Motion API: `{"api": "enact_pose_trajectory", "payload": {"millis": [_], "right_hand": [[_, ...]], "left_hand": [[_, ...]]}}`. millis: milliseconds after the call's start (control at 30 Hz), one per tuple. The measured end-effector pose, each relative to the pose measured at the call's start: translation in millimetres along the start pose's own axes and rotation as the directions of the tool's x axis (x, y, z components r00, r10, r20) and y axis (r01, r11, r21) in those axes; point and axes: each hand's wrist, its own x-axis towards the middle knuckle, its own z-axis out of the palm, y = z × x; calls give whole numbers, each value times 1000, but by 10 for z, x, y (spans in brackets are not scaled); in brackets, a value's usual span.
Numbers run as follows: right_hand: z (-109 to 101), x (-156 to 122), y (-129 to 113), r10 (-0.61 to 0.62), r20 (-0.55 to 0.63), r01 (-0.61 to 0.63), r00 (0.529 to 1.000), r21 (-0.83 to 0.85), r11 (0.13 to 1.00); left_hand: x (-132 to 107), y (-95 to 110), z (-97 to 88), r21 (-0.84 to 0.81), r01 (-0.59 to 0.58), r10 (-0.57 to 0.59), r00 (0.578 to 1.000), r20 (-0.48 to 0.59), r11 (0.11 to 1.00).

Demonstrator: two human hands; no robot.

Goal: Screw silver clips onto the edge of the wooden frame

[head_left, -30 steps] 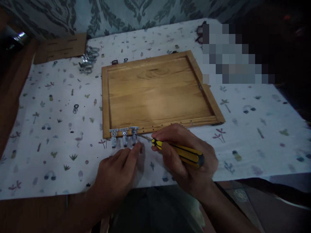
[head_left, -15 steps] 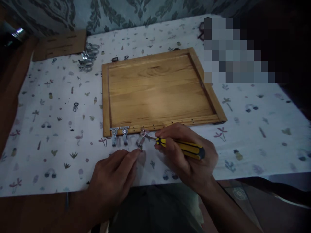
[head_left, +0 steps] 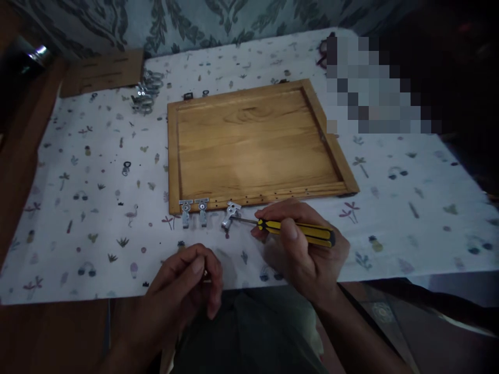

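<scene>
Patterned tablecloth (head_left: 78, 218) carries wooden frame (head_left: 253, 148), spare hooks (head_left: 145, 94), cardboard (head_left: 103, 71).

Dim, underexposed picture with soft focus throughout; corners sink into darkness. A faint sheen lies on the wooden panel (head_left: 253, 145); a pixelated block masks the tabletop's (head_left: 78, 218) far right corner.
</scene>
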Motion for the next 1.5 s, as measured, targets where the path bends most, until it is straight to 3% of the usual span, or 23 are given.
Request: {"api": "enact_pose_trajectory", "payload": {"millis": [67, 133, 167, 200, 233, 300, 367, 433, 533, 600, 767, 833, 900, 1000, 1067, 1133, 1300, 1500], "right_hand": [[-2, -26, 5, 7, -7, -7, 1000, 10, 1000], [-1, -44, -1, -2, -12, 2, 1000, 7, 1000], [1, -52, -8, -5, -16, 5, 1000, 7, 1000], [3, -60, -19, -9, -23, 9, 1000, 10, 1000], [6, -70, -31, -11, -33, 12, 999, 16, 1000], [6, -96, -58, -11, -57, 13, 998, 36, 999], [-7, -132, -78, -16, -88, 22, 996, 65, 998], [-39, -175, -88, -20, -109, 30, 994, 93, 995], [-117, -242, -79, -7, -119, 24, 993, 146, 989], [-173, -277, -63, 21, -119, 4, 993, 203, 979], [-281, -307, -43, 127, -92, -85, 988, 365, 927], [-307, -317, -53, 183, -40, -148, 982, 435, 888], [-321, -348, -70, 261, 56, -254, 964, 490, 834], [-318, -425, -105, 362, 166, -397, 917, 449, 800], [-309, -473, -135, 355, 175, -395, 918, 375, 839], [-298, -501, -168, 301, 192, -348, 934, 296, 890], [-251, -499, -212, 251, 287, -316, 924, 207, 926], [-69, -493, -220, 283, 327, -361, 902, 209, 909]], "left_hand": [[-1, -30, 36, -17, 8, -8, 1000, -5, 1000], [-1, -45, 60, 257, -60, 80, 994, -68, 965], [5, -49, 70, 472, -111, 181, 978, -106, 874], [20, -52, 79, 689, -155, 320, 940, -117, 708], [45, -54, 89, 859, -167, 460, 883, -88, 484], [126, -55, 114, 994, -95, 658, 752, 32, 60], [232, -46, 155, 986, 30, 718, 689, 98, -163], [331, -23, 213, 966, 131, 705, 706, 67, -223], [421, 10, 316, 962, 233, 605, 790, -101, -144], [446, 13, 371, 960, 273, 560, 805, -195, -58], [448, -25, 426, 962, 246, 592, 761, -265, 114], [422, -42, 453, 956, 184, 606, 741, -289, 230], [380, -73, 499, 922, 80, 590, 747, -307, 378], [310, -161, 595, 779, -72, 474, 827, -303, 623], [269, -236, 659, 650, -114, 382, 878, -287, 751], [232, -298, 705, 537, -130, 322, 904, -281, 834], [138, -312, 675, 379, -158, 276, 919, -280, 912], [122, -199, 456, 402, -178, 279, 938, -207, 898]]}}
